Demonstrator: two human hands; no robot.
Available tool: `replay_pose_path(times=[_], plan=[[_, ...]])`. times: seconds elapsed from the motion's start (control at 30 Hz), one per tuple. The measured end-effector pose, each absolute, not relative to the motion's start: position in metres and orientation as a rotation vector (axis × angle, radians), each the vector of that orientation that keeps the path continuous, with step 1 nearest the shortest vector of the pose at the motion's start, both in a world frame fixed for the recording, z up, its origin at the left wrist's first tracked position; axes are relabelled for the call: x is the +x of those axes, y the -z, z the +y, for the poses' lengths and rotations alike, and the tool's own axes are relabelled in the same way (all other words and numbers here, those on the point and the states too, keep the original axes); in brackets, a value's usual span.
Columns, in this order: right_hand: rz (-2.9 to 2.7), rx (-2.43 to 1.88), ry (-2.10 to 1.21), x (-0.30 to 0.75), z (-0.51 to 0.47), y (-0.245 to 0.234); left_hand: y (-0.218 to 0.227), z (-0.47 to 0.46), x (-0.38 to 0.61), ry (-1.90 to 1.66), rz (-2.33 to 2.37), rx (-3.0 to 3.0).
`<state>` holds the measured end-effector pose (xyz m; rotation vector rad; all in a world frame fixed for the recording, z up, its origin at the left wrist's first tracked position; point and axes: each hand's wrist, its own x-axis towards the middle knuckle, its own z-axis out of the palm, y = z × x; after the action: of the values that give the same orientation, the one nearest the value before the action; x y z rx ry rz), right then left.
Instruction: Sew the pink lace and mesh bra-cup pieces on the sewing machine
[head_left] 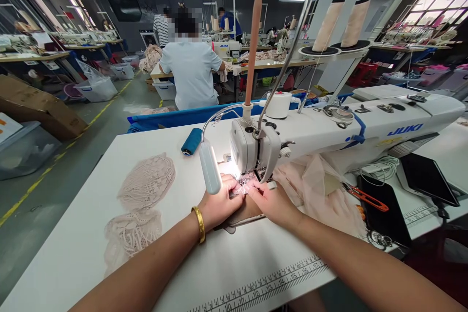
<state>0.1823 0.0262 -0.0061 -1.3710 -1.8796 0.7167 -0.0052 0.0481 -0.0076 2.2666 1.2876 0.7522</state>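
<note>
I see left hand and right hand pinching lace at the machine head's six o'clock, seemingly mid-sewing; flat guiding seems needed.

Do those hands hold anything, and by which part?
Pinkish lace: the left hand has fingers at its left side, the right hand at its right. Whether they pinch it or just press it down can't be told.

The white bench carries a sewing machine, a blue thread spool, two lace pieces and sheer fabric.
</note>
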Motion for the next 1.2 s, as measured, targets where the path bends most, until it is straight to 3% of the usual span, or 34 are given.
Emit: replay_pose_path(times=[1.2], plan=[[-1.898, -1.372, -0.710, 0.1819, 0.0264, 0.0072, 0.0097, 0.0524, -0.0124, -0.727, 1.124, 2.330]])
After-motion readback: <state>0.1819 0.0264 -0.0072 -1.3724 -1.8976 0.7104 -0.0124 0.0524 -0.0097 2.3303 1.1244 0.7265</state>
